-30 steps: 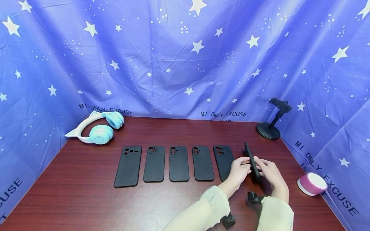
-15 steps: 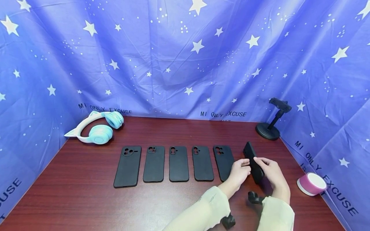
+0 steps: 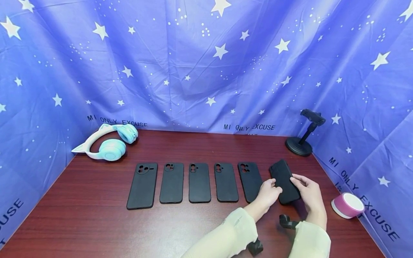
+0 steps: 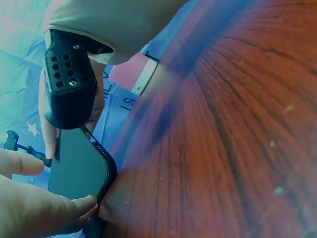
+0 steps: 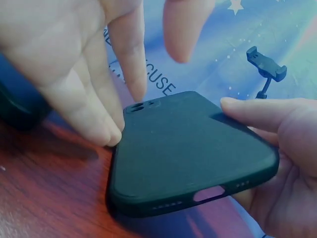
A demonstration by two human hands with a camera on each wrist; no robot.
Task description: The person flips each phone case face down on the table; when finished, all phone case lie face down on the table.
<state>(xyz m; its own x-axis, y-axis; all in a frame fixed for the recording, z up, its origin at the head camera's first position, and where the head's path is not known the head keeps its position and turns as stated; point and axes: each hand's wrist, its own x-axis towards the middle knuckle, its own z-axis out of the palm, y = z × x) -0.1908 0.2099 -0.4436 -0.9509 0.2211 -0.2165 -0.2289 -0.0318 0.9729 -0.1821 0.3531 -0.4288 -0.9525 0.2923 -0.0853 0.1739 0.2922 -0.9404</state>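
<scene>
A black phone case (image 3: 284, 183) is tilted at the right end of a row of similar cases, its back turned up toward the head camera. My right hand (image 3: 309, 191) pinches its right long edge, thumb on the back, as the right wrist view also shows. Along the left long edge, fingers of my left hand (image 3: 268, 192) touch the case, extended rather than wrapped round it. The camera cutout and the port slot (image 5: 209, 193) show in the right wrist view. Close beside my left hand lies another black phone case (image 3: 250, 179), partly covered by that hand.
Several more black phone cases (image 3: 199, 184) lie in a row to the left. Cat-ear headphones (image 3: 111, 148) sit at the back left, a black phone stand (image 3: 301, 145) at the back right. A pink-and-white cylinder (image 3: 348, 206) stands near the right table edge. A starry curtain (image 3: 193, 64) surrounds the table.
The held phone case has turned from edge-on to back-up, leaning down toward the right. My right hand has moved slightly right with it; my left hand has stayed nearly in place.
</scene>
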